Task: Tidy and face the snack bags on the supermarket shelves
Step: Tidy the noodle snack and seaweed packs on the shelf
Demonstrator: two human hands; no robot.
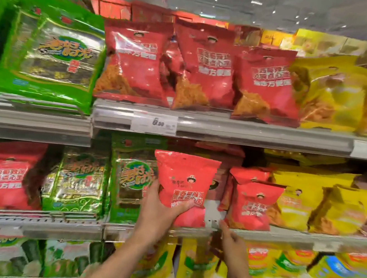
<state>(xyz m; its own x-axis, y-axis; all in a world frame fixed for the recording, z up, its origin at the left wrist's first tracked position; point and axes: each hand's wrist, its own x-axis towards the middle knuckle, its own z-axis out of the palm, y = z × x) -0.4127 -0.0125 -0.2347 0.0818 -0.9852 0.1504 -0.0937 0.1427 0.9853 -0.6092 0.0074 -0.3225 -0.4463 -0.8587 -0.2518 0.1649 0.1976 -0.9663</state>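
My left hand grips a red snack bag by its lower edge and holds it upright at the front of the middle shelf. My right hand hovers just below that shelf's edge, fingers loosely extended, holding nothing. Right of the held bag stand two more red bags, slightly tilted. On the shelf above, three red bags stand in a row facing out. One red bag sits among green seaweed packs at the left.
Green seaweed packs fill the left bays and the spot left of my held bag. Yellow snack bags fill the right on both shelves. A price tag hangs on the upper rail. Mixed yellow and green bags line the lower shelf.
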